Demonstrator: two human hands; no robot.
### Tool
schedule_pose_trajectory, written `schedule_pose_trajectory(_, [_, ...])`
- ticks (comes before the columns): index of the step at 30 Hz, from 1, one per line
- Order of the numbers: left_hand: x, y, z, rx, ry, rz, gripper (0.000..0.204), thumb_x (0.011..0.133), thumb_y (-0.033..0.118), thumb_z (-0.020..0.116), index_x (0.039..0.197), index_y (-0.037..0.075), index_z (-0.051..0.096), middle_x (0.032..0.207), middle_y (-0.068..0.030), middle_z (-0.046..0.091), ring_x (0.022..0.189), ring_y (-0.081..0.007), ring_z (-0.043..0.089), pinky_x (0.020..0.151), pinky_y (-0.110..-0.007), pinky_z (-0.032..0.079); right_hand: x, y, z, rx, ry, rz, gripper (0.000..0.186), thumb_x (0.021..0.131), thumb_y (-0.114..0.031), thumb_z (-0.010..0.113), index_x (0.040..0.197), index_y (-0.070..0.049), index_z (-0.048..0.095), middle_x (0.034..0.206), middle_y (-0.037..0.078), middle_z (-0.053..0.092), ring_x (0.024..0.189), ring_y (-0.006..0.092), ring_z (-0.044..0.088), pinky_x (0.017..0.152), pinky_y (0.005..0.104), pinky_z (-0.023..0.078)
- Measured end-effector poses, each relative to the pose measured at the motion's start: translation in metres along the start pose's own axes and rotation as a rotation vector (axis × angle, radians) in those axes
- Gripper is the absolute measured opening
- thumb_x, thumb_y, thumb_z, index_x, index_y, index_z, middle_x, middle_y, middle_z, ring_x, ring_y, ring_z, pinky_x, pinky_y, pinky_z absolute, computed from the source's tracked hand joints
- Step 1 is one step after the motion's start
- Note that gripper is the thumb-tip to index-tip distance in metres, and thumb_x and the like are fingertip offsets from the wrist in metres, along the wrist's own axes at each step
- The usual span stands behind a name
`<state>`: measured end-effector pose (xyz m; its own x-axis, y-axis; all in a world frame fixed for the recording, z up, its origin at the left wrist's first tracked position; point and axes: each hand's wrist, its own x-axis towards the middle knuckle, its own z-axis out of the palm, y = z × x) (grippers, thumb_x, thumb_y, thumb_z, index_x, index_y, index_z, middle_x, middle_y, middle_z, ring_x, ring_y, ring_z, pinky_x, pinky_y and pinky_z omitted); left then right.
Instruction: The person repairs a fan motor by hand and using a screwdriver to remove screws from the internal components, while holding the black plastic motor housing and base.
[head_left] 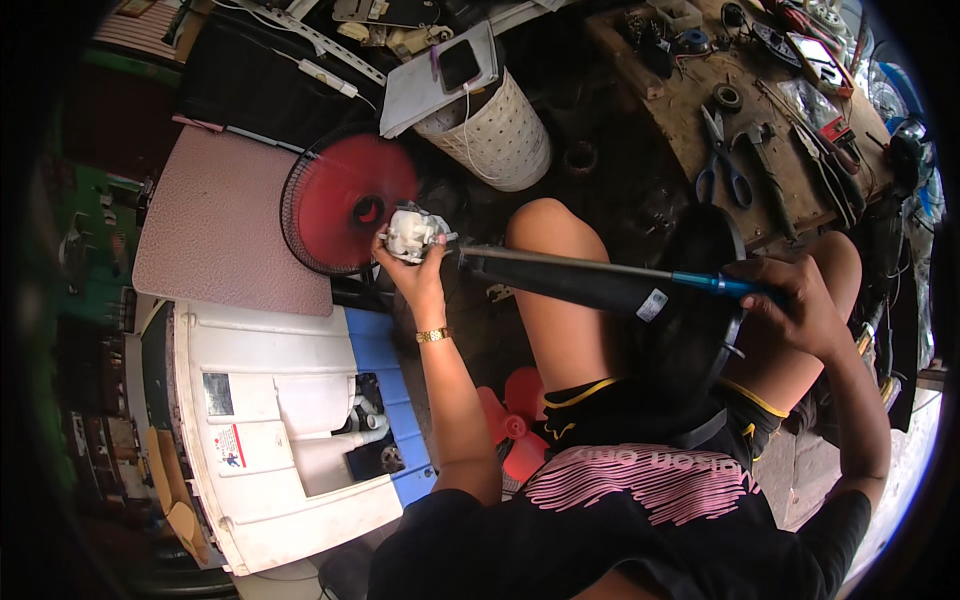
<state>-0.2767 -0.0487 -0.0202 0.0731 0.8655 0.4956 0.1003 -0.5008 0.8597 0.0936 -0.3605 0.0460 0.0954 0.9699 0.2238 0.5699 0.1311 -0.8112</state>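
Beside the left knee (550, 225), a long screwdriver (690, 280) points toward a white part (413, 232)

The white part, a bulky piece with darker bits at its edges, is held up in the left hand (410, 280), near a round red fan front (350, 200). That grip is closed around it, thumb on one side, fingers on the other. The right hand (800, 300) is wrapped around the screwdriver's blue handle, and the shaft crosses above a black stand (580, 286) that lies over the lap. Whether the tip touches the white part is too small to tell, as is whether part and stand are joined.

Working on a fastener looks like the likely step. With so long a shaft, a little wobble at the handle would become a slip at the tip, so line the shaft up straight with the screw and seat the tip fully before turning. Press along the shaft, turn from the wrist, and let the left hand brace the part from behind, fingertips clear of the tip's path. Steadying the stand between the thighs should help too. Any loose screws would be safer in a small dish than among the tools on the bench (685, 120).
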Motion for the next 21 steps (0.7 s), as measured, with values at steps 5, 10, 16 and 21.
schedule_pose_trajectory(5, [0.004,-0.005,-0.001,0.049,0.015,-0.01,0.075,0.069,-0.002,0.078,0.13,0.005,0.034,0.126,-0.0097,0.04,0.114,-0.0197,0.045,0.099,-0.032,0.04,0.016,0.01,0.004,-0.037,-0.051,-0.038,0.029,0.083,-0.018,0.068,0.105,0.0,0.067,0.088,0.018,0.068,0.08,0.0317,0.068,0.072,0.0356,0.052])
schedule_pose_trajectory(10, [0.006,-0.017,0.006,0.055,0.017,-0.055,0.074,0.071,-0.01,0.071,0.132,0.008,0.033,0.128,-0.0086,0.042,0.116,-0.0194,0.046,0.099,-0.033,0.04,0.011,0.014,0.011,0.015,-0.009,0.006,0.029,0.081,-0.016,0.069,0.106,0.0,0.067,0.084,0.017,0.067,0.076,0.0329,0.066,0.07,0.0359,0.052])
schedule_pose_trajectory(16, [0.009,-0.02,0.006,0.043,0.014,-0.077,0.076,0.072,-0.007,0.075,0.133,0.007,0.032,0.129,-0.0089,0.042,0.117,-0.0202,0.045,0.101,-0.032,0.039,0.017,0.006,0.015,-0.033,-0.008,-0.02,0.03,0.08,-0.015,0.07,0.107,-0.001,0.067,0.078,0.016,0.064,0.069,0.0324,0.063,0.064,0.0374,0.049])
schedule_pose_trajectory(21, [0.009,-0.02,0.007,0.056,0.025,-0.079,0.076,0.072,-0.006,0.075,0.133,0.007,0.032,0.13,-0.0086,0.041,0.118,-0.0201,0.045,0.102,-0.033,0.037,0.016,-0.001,0.017,-0.083,-0.001,0.008,0.031,0.079,-0.015,0.071,0.107,-0.001,0.067,0.077,0.016,0.064,0.067,0.0322,0.063,0.062,0.0381,0.048])
